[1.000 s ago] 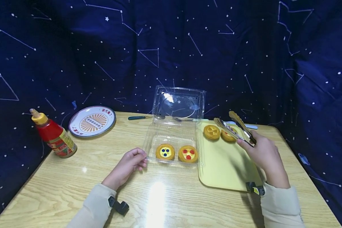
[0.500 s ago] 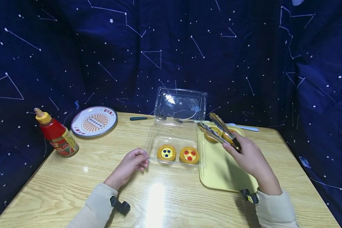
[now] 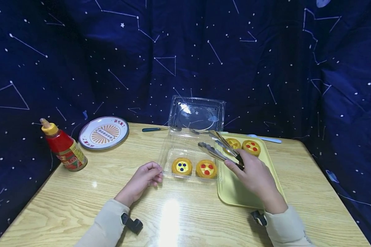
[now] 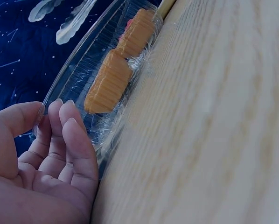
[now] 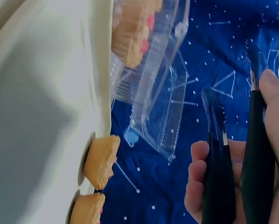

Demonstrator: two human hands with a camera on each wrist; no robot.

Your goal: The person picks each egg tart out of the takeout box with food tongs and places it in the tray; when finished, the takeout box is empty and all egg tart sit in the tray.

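Tongs with scalloped metal tips hang over a clear plastic box.

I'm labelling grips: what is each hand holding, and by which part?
The right hand holds the metal tongs by their black handles; the left hand pinches the clear container by its near left corner.
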